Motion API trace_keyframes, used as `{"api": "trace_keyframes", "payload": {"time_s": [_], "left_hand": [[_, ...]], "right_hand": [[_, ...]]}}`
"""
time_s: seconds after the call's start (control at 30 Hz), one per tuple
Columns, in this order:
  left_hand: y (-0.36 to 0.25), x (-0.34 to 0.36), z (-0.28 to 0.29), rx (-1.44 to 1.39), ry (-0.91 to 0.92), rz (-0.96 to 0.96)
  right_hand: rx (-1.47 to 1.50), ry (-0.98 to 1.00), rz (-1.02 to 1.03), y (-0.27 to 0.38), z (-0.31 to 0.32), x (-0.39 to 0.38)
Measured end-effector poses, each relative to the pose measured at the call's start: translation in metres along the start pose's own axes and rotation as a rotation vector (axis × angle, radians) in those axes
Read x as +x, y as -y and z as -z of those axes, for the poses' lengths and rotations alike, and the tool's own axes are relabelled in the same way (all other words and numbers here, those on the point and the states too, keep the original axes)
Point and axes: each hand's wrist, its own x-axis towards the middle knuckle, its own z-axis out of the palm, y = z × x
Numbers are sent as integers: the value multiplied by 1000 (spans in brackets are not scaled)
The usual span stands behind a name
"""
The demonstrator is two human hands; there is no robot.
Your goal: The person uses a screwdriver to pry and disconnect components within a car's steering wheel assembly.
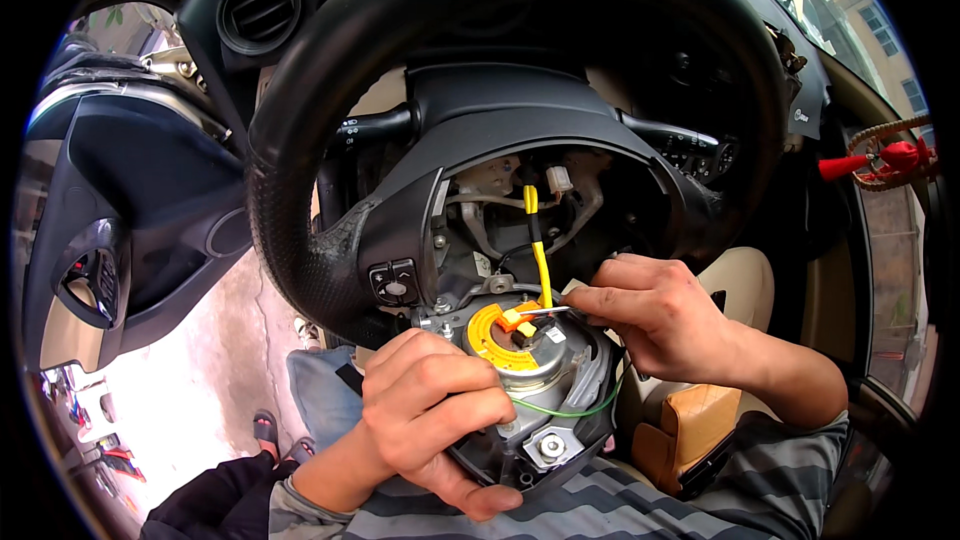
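An airbag module [562, 352], with a round metal housing and a yellow ring label, is tilted face-down out of the steering wheel [305, 205]. My left hand [432, 405] grips its near left edge, thumb at the bottom. From the wheel's hub a yellow-sleeved cable [540, 265] runs down to the module, where an orange and yellow connector [515, 320] sits at the centre. Pinched in my right hand [655, 312] is a thin metal tool [548, 311], its tip touching the connector. The tool's handle is hidden by my fingers. A green wire [575, 412] curves across the module.
Control stalks [378, 126] stick out behind the wheel on both sides. The car door [150, 230] stands ajar at left, with another person's sandalled foot [265, 430] on the ground outside. A tan box-shaped item [695, 420] lies right of my lap. A white plug [559, 179] hangs in the hub.
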Motion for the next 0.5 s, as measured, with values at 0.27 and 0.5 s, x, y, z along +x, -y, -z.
{"api": "trace_keyframes", "payload": {"time_s": [0.27,0.5], "left_hand": [[0,-1,0,10,1,1],[-1,0,-1,20,-5,0]], "right_hand": [[50,-57,-60,7,-4,-2],[72,-73,-58,5,-5,-2]]}}
